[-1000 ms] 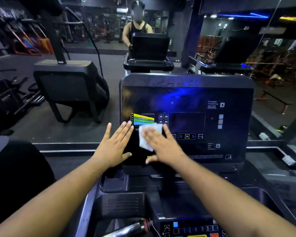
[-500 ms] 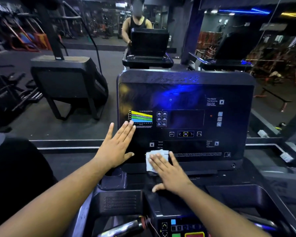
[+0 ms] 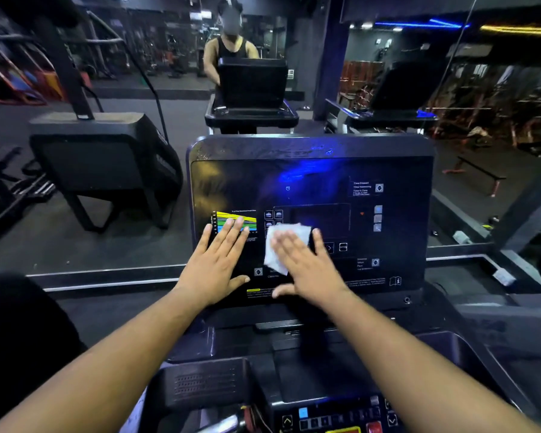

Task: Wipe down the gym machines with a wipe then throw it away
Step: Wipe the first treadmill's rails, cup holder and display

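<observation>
Lower control panel (image 3: pixel 325 417) w/ buttons is sitting nearest. Above it, left hand (image 3: pixel 217 267) is lying flat on console screen (image 3: pixel 310 182), fingers straight, slightly spread. Right hand (image 3: pixel 306 267) is pressing white wipe (image 3: pixel 281 242) against screen center-left, fingers extended, blurred. Beyond, mirror (image 3: pixel 107 73) is reflecting the person.

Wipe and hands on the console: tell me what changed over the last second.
The right hand slid the wipe down to the console's lower edge, then back up to mid-panel, a little right of where it began. It presses the wipe flat throughout, never letting go. The left hand stayed flat on the panel's left side by the coloured chart.
</observation>
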Demonstrator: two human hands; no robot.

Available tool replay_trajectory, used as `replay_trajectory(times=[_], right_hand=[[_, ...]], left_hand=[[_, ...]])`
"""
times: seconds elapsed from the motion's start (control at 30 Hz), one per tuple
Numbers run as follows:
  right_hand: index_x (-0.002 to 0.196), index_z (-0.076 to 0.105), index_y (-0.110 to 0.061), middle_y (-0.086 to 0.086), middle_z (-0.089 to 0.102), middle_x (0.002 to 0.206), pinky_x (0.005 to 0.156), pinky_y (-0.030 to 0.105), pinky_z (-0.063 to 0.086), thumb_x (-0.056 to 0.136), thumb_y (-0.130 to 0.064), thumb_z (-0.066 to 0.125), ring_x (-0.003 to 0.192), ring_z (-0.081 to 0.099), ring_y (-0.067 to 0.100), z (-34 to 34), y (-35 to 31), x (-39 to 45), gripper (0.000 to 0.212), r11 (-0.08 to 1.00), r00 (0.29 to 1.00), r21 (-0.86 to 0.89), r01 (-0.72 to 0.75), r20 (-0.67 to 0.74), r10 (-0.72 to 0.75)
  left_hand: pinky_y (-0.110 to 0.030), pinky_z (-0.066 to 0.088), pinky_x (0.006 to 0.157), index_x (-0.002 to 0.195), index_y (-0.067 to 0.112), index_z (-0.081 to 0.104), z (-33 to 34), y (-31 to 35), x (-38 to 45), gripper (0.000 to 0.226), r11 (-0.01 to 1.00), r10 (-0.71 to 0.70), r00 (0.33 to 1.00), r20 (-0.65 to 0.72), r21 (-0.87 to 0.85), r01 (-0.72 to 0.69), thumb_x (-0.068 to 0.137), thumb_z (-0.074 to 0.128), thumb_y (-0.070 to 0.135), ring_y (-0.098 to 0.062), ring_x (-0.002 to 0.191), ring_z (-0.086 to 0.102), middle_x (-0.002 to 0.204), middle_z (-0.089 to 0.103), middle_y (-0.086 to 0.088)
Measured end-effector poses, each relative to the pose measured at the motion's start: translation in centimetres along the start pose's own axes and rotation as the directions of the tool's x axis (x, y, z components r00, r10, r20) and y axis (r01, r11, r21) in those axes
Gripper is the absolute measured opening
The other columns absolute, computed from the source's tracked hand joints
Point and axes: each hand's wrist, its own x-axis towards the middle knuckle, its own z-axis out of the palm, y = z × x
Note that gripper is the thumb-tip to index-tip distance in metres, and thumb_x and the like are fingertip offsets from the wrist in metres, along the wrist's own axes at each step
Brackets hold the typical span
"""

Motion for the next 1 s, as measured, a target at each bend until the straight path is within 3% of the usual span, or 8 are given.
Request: replay_trajectory(times=[0.13, 0.23, 0.37, 0.5, 0.63, 0.77, 0.87, 1.0], right_hand=[[0.161, 0.001, -0.009, 0.005, -0.004, 0.168, 0.116, 0.057, -0.025, 0.077, -0.090, 0.027, 0.157, 0.002, 0.024, -0.9, 3.9, 0.3, 0.120, 0.904, 0.920, 0.192, -0.381, -0.014, 0.391], [0.159, 0.007, -0.003, 0.016, -0.003, 0.169, 0.120, 0.064, -0.006, 0.073, -0.092, 0.028, 0.154, 0.015, 0.031, 1.2, 0.9, -2.3, 0.126, 0.951, 0.972, 0.203, -0.232, 0.065, 0.224], [0.161, 0.017, -0.010, 0.007, 0.007, 0.170, 0.119, 0.065, 0.010, 0.071, -0.095, 0.032, 0.154, 0.021, 0.027, 5.6, -2.2, -7.8, 0.125, 0.990, 0.992, 0.140, 0.013, 0.122, -0.030], [0.159, 0.019, -0.011, 0.006, -0.004, 0.170, 0.119, 0.066, 0.008, 0.075, -0.091, 0.028, 0.149, 0.034, 0.026, 6.3, 2.2, -11.0, 0.116, 0.984, 0.973, 0.110, -0.142, 0.198, 0.119], [0.159, 0.010, 0.002, 0.019, 0.007, 0.166, 0.122, 0.059, -0.012, 0.076, -0.091, 0.020, 0.155, 0.008, 0.033, 4.7, 5.0, -9.7, 0.125, 0.858, 0.862, 0.196, -0.475, 0.298, 0.409], [0.157, 0.016, 0.002, 0.021, -0.002, 0.167, 0.122, 0.060, 0.006, 0.070, -0.094, 0.027, 0.154, 0.017, 0.037, 3.9, 1.5, -6.0, 0.131, 0.977, 0.978, 0.148, -0.152, 0.167, 0.127], [0.161, 0.012, -0.010, 0.008, 0.011, 0.169, 0.123, 0.056, 0.017, 0.071, -0.095, 0.027, 0.156, 0.015, 0.026, 1.8, 4.0, -2.3, 0.125, 0.996, 0.996, -0.018, 0.082, 0.046, -0.081], [0.161, 0.011, -0.009, 0.010, 0.015, 0.168, 0.123, 0.057, 0.011, 0.073, -0.093, 0.035, 0.155, 0.014, 0.025, -2.6, 10.4, 1.9, 0.124, 0.977, 0.976, 0.032, -0.212, -0.038, 0.213]], left_hand=[[-0.056, 0.008, 0.126, 0.162, 0.008, 0.013, 0.0, 0.1, 0.4, 0.116, 1.000, 0.002, 1.000, 0.002, 0.027, -0.002, 0.080, 0.069, 0.069, -0.026, 0.158, 0.007, 0.171, 0.002, -0.012], [-0.058, 0.006, 0.126, 0.162, 0.006, 0.016, 0.2, 0.4, 0.5, 0.116, 0.999, -0.004, 1.000, -0.002, 0.039, 0.004, 0.080, 0.069, 0.069, -0.027, 0.158, 0.006, 0.171, 0.003, -0.013], [-0.059, 0.005, 0.125, 0.162, 0.007, 0.018, 0.4, 1.3, 0.7, 0.113, 1.000, 0.005, 1.000, -0.020, 0.029, -0.004, 0.081, 0.070, 0.066, -0.026, 0.159, 0.007, 0.172, 0.006, -0.011], [-0.060, 0.009, 0.125, 0.163, 0.009, 0.015, 0.8, 2.7, 0.9, 0.111, 0.997, 0.060, 0.998, 0.018, 0.044, -0.061, 0.084, 0.066, 0.068, -0.025, 0.159, 0.005, 0.172, 0.005, -0.010], [-0.060, 0.004, 0.125, 0.163, 0.010, 0.010, 1.0, 4.4, 1.9, 0.111, 0.998, 0.055, 0.998, 0.034, 0.037, -0.056, 0.085, 0.062, 0.070, -0.025, 0.159, 0.001, 0.172, 0.002, -0.010], [-0.059, 0.007, 0.126, 0.163, 0.009, 0.013, 0.6, 5.2, 2.9, 0.115, 0.997, 0.067, 0.998, 0.021, 0.025, -0.068, 0.081, 0.067, 0.069, -0.026, 0.159, 0.002, 0.172, 0.003, -0.011], [-0.058, 0.009, 0.126, 0.163, 0.009, 0.013, -0.2, 5.2, 3.8, 0.119, 0.996, 0.081, 0.997, 0.013, 0.027, -0.082, 0.077, 0.071, 0.069, -0.026, 0.159, 0.001, 0.172, 0.002, -0.011], [-0.057, 0.006, 0.126, 0.163, 0.008, 0.011, -0.6, 5.0, 4.6, 0.121, 0.998, 0.055, 0.998, 0.017, 0.037, -0.056, 0.078, 0.069, 0.070, -0.026, 0.159, 0.001, 0.172, 0.000, -0.011]])
